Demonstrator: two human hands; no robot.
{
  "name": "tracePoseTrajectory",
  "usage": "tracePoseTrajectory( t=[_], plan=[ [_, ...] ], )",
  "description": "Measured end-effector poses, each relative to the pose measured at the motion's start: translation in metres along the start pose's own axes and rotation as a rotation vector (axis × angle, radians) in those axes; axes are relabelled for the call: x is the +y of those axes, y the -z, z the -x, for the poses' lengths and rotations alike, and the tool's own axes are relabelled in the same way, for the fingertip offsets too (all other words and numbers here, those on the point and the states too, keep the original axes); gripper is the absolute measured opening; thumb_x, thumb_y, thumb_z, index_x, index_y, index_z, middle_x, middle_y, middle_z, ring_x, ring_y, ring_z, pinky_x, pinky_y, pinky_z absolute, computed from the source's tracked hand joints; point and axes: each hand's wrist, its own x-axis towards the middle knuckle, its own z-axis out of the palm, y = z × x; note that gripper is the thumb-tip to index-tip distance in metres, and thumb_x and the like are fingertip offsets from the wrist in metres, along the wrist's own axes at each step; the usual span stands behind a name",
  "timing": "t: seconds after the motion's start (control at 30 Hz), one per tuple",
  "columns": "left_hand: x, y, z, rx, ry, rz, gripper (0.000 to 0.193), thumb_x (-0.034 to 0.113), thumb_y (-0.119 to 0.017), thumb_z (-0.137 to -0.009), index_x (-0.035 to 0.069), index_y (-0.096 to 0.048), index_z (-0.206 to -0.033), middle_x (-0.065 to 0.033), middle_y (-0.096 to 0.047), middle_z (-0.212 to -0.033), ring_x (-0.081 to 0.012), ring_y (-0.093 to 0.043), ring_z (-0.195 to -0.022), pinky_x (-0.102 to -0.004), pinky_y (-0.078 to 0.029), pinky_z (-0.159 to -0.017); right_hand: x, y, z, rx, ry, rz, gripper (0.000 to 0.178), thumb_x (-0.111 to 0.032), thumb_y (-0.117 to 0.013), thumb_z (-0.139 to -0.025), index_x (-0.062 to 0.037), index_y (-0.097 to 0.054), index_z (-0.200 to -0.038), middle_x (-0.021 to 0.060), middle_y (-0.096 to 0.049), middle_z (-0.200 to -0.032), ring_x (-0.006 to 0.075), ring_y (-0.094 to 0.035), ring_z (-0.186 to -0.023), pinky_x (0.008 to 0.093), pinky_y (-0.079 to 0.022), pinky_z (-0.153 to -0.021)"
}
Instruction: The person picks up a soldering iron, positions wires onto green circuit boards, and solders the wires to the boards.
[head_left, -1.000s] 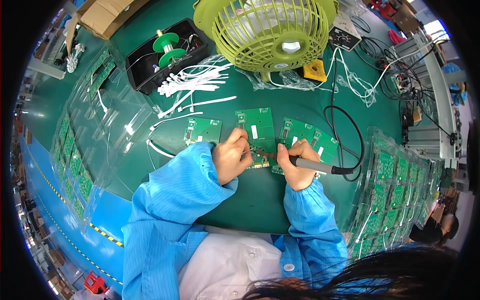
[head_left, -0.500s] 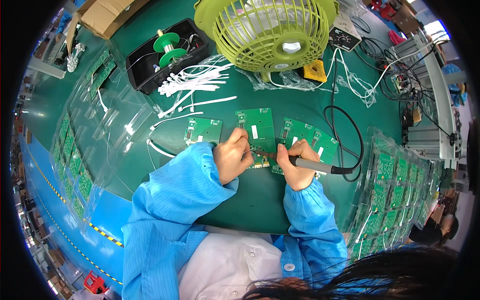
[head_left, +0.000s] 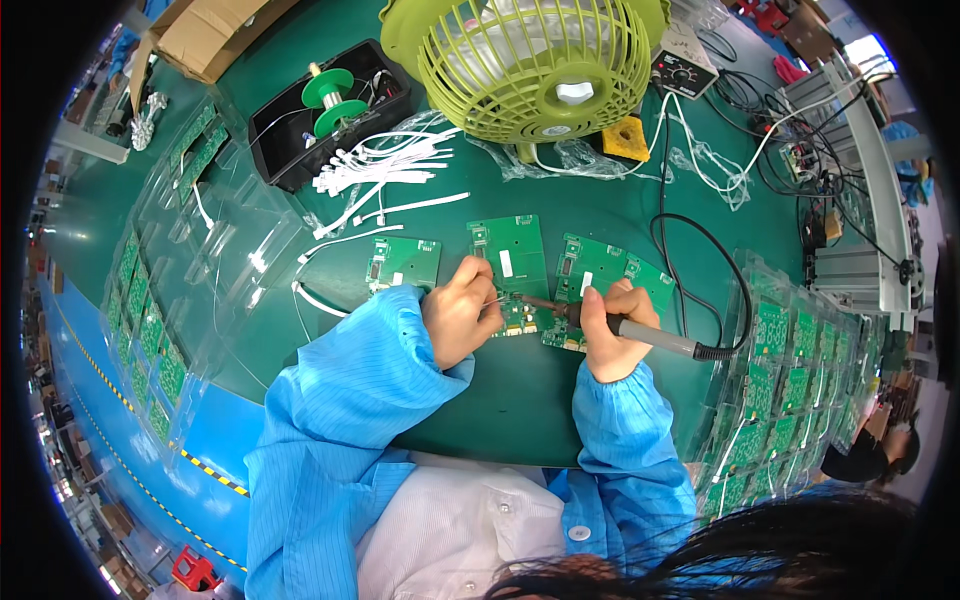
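My right hand is wrapped round the grey handle of a soldering iron. The iron's tip reaches left to the lower part of a green circuit board lying in front of me. Fingers of my left hand are pinched at that board's left edge, on a thin strand that looks like solder wire. The strand's end meets the iron's tip over the board. Another circuit board lies to the left, partly under my left sleeve. More boards lie to the right, partly behind my right hand.
A green fan stands at the back beside a yellow sponge. White cables lie in a heap near a black box with a green spool. Clear trays of boards flank both sides. The iron's black cord loops at right.
My right hand and the iron have shifted slightly right, and the handle now slopes more. The cord loop has swung right. My left hand has barely moved.
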Motion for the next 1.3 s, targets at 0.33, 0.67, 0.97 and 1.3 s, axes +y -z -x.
tracePoseTrajectory(
  t=[0.33,0.67,0.97,1.3],
  plan=[
    [-0.007,0.015,0.0,-0.052,-0.028,0.317,0.008,-0.003,-0.061,-0.071,0.0,-0.056,-0.075,-0.0041,-0.054,-0.096,-0.0143,-0.048,-0.056,-0.0232,-0.041,-0.051,0.009,-0.001,-0.001,-0.044,0.043,0.007,0.026,0.008,-0.058,-0.067,-0.0088,-0.039,-0.063,-0.0007,-0.041,-0.05,0.0125,-0.03,-0.05,0.0268,-0.031,-0.058],
    [0.0,0.007,-0.001,-0.02,0.09,0.172,0.008,-0.002,-0.061,-0.067,0.0,-0.054,-0.071,-0.0044,-0.053,-0.088,-0.0157,-0.049,-0.055,-0.0242,-0.041,-0.05,0.008,-0.004,0.002,-0.055,0.01,0.009,0.026,0.008,-0.059,-0.067,-0.0085,-0.039,-0.063,-0.0003,-0.042,-0.051,0.0128,-0.032,-0.05,0.0271,-0.032,-0.056],
    [-0.001,0.003,-0.002,0.01,0.055,0.049,0.011,-0.003,-0.061,-0.062,0.002,-0.054,-0.07,-0.0045,-0.052,-0.087,-0.0189,-0.049,-0.053,-0.027,-0.043,-0.049,0.009,-0.008,0.004,-0.077,0.041,0.057,0.027,0.007,-0.061,-0.066,-0.0081,-0.039,-0.061,0.0006,-0.043,-0.052,0.0128,-0.033,-0.05,0.026,-0.031,-0.051],
    [-0.001,0.002,-0.002,0.016,0.039,0.012,0.011,-0.001,-0.061,-0.062,0.003,-0.053,-0.068,-0.0037,-0.052,-0.085,-0.0191,-0.049,-0.052,-0.0268,-0.043,-0.048,0.009,-0.011,0.004,-0.068,0.031,0.094,0.027,0.004,-0.068,-0.06,-0.0078,-0.044,-0.056,0.0018,-0.047,-0.049,0.0151,-0.038,-0.048,0.0264,-0.036,-0.048]
  ],
)
